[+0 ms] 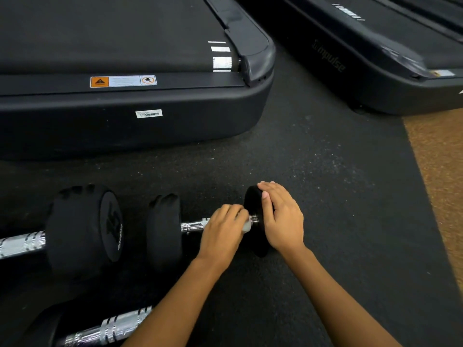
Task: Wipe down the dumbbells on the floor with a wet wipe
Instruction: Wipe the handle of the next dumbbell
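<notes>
Black rubber floor [325,196] carries the small dumbbell [164,229], lying crosswise in the head view. The left hand [223,231] is curled round its chrome handle, pinching a white wet wipe [246,227] against the bar just beside the right-end weight. The right hand [283,221] cups that weight, fingers bent over its rim. A larger dumbbell [82,231] lies just left of the small one, a third dumbbell [110,329] nearer the camera, and a treadmill [125,121] beyond it.

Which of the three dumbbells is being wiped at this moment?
The small black chrome-handled dumbbell farthest right: the left hand grips a white wet wipe on its handle, and the right hand holds its end.
</notes>
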`<state>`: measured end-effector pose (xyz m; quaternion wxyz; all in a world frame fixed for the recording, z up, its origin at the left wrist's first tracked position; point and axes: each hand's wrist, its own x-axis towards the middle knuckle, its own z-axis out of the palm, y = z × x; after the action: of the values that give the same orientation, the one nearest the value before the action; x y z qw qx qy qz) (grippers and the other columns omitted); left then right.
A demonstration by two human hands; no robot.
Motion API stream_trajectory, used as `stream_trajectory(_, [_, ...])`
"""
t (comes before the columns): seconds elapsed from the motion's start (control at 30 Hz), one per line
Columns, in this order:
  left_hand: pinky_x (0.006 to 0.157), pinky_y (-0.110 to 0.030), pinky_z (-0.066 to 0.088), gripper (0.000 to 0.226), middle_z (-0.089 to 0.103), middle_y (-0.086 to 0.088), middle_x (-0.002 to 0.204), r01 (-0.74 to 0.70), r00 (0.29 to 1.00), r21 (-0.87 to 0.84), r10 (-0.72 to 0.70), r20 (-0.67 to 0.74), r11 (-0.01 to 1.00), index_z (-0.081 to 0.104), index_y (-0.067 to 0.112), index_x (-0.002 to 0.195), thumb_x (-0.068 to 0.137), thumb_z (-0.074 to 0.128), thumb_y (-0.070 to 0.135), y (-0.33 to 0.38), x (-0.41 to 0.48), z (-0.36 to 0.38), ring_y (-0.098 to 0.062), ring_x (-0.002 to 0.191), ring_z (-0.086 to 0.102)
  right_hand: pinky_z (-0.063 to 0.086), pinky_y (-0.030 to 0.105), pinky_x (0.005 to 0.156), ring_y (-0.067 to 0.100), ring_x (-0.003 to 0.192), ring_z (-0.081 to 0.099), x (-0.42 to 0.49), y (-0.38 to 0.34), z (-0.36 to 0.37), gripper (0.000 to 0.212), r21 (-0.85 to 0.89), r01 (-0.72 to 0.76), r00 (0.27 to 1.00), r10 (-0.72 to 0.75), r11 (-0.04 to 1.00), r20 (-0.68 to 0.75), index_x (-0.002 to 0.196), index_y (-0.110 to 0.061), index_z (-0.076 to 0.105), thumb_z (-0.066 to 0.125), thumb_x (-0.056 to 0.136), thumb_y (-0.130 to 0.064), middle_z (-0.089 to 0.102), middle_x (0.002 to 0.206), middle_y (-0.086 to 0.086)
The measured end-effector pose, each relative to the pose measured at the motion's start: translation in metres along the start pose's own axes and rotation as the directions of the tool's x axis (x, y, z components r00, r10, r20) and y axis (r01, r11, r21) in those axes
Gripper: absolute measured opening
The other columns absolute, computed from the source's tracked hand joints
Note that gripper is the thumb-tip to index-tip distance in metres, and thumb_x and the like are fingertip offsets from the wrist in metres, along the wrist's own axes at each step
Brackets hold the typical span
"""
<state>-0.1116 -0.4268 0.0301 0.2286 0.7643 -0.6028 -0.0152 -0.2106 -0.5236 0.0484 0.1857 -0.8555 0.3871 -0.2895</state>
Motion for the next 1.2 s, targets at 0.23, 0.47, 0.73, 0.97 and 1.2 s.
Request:
stream_trajectory(0.23, [0.063, -0.029, 0.050, 0.033, 0.062, 0.003, 0.081, 0.013, 0.999, 0.053, -0.010, -0.050, 0.999, 0.062, 0.019, 0.083, 0.057, 0.083, 0.015, 0.012, 0.008, 0.005, -0.015, 0.072, 0.059, 0.034, 0.026, 0.103, 0.012, 0.125, 0.046, 0.000, -0.001, 0.000, 0.047, 0.000, -0.001, 1.000, 0.001, 1.000, -0.009, 0.117, -0.017, 0.062, 0.026, 0.095, -0.036, 0.062, 0.123, -0.004])
stream_trajectory(0.47, [0.074, -0.026, 0.052, 0.043, 0.067, 0.002, 0.091, -0.038, 0.999, 0.014, 0.038, -0.010, 0.999, 0.067, 0.015, 0.092, 0.053, 0.086, 0.013, -0.008, -0.005, -0.003, -0.013, 0.081, 0.063, 0.034, 0.028, 0.102, 0.011, 0.126, 0.046, 0.000, 0.000, 0.000, 0.046, 0.005, -0.002, 1.000, 0.002, 1.000, -0.004, 0.119, -0.017, 0.062, 0.027, 0.095, -0.036, 0.061, 0.123, -0.004])
stream_trajectory(0.73, [0.087, -0.032, 0.042, 0.033, 0.065, -0.004, 0.106, 0.182, 0.974, 0.047, -0.187, 0.125, 0.982, 0.062, 0.015, 0.109, 0.097, 0.039, 0.034, -0.001, 0.014, -0.002, -0.020, 0.099, 0.058, 0.034, 0.028, 0.103, 0.011, 0.126, 0.045, 0.000, 0.000, 0.001, 0.047, 0.002, -0.009, 1.000, 0.009, 1.000, -0.002, 0.119, -0.018, 0.061, 0.026, 0.094, -0.037, 0.060, 0.125, -0.005])
stream_trajectory(0.97, [0.097, -0.033, 0.036, 0.050, 0.064, -0.002, 0.116, 0.037, 0.983, -0.007, -0.035, 0.179, 0.999, 0.056, 0.017, 0.121, 0.095, 0.018, 0.036, -0.014, 0.009, 0.000, -0.020, 0.106, 0.057, 0.034, 0.028, 0.102, 0.011, 0.126, 0.045, 0.000, -0.001, 0.000, 0.049, 0.009, -0.012, 1.000, 0.012, 1.000, 0.000, 0.119, -0.017, 0.061, 0.025, 0.094, -0.038, 0.061, 0.124, -0.005])
stream_trajectory(1.2, [0.088, -0.034, 0.037, 0.034, 0.065, -0.009, 0.107, 0.172, 0.939, 0.136, -0.204, 0.277, 0.976, 0.060, 0.010, 0.105, 0.098, 0.030, 0.026, -0.007, 0.026, -0.003, -0.026, 0.098, 0.059, 0.035, 0.028, 0.102, 0.010, 0.126, 0.045, 0.000, 0.000, 0.001, 0.048, 0.000, -0.003, 1.000, 0.003, 1.000, -0.005, 0.120, -0.017, 0.061, 0.026, 0.094, -0.038, 0.061, 0.124, -0.005])
